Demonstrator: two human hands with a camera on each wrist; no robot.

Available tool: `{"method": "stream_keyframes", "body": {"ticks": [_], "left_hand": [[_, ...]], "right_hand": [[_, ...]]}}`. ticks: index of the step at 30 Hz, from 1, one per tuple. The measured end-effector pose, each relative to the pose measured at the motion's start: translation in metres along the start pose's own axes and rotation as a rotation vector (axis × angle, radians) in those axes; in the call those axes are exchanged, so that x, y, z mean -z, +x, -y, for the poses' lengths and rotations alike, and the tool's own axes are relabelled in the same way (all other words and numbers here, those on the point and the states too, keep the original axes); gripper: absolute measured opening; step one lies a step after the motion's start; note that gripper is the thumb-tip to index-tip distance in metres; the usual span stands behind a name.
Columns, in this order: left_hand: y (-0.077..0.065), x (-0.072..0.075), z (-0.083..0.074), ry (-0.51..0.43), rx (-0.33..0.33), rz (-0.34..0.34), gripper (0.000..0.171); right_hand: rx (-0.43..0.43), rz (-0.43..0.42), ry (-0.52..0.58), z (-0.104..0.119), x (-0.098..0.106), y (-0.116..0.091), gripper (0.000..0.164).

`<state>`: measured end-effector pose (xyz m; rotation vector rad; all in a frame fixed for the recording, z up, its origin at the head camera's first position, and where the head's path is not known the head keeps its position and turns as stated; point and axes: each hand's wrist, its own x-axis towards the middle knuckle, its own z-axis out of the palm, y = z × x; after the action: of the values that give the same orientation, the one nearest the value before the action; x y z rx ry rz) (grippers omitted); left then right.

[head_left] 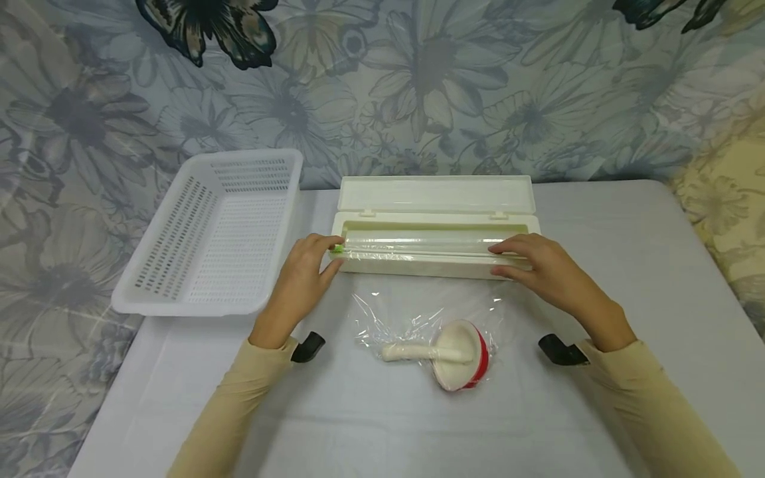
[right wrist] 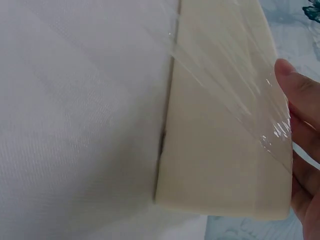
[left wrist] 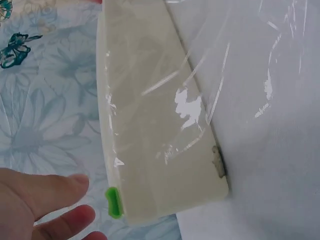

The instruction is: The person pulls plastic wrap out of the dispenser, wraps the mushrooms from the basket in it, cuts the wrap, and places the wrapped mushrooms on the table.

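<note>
A cling film dispenser (head_left: 418, 267) lies across the table with its lid raised, a clear roll (head_left: 412, 239) inside. My left hand (head_left: 303, 279) is at its left end, thumb and fingers apart beside the green slider (left wrist: 114, 202). My right hand (head_left: 540, 269) touches the right end, thumb at the front wall and index finger over the roll; in the right wrist view its fingers (right wrist: 302, 92) lie along the box's edge. Clear film (head_left: 382, 312) runs from the box over a cream item (head_left: 455, 355) with a stick-like handle and a round, red-edged head.
A white perforated plastic basket (head_left: 206, 309) stands left of the dispenser. A white cloth (head_left: 382, 438) covers the table. Behind it hangs a flower-patterned sheet (head_left: 430, 86) with dark butterflies. Black wrist straps (head_left: 307, 347) stick out from both sleeves.
</note>
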<state>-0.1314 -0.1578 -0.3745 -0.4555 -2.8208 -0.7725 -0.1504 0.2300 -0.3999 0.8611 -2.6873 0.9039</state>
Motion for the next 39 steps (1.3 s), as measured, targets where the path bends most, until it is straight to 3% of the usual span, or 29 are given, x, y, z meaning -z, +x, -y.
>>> {"method": "stream_keyframes", "body": {"ticks": [4, 12, 24, 32, 36, 39], "left_hand": [[0.006, -0.005, 0.005, 0.045, -0.007, -0.018, 0.032], [0.013, -0.017, 0.013, 0.132, -0.046, 0.04, 0.025], [0.016, -0.021, 0.024, 0.059, -0.045, 0.081, 0.026], [0.018, -0.021, 0.025, 0.013, -0.033, 0.135, 0.032], [0.015, -0.021, 0.027, -0.035, -0.007, 0.099, 0.04], [0.013, -0.019, 0.027, -0.07, 0.013, 0.063, 0.038]], "right_hand": [[-0.009, 0.04, -0.024, 0.003, 0.002, 0.003, 0.033], [-0.024, 0.04, -0.017, 0.004, -0.001, 0.004, 0.031], [-0.005, 0.034, -0.032, 0.003, 0.0, 0.002, 0.031], [-0.075, 0.077, 0.006, 0.008, -0.002, 0.007, 0.036], [-0.083, 0.121, 0.027, 0.014, -0.009, 0.016, 0.035], [-0.041, 0.133, 0.044, 0.016, -0.015, 0.022, 0.033]]}}
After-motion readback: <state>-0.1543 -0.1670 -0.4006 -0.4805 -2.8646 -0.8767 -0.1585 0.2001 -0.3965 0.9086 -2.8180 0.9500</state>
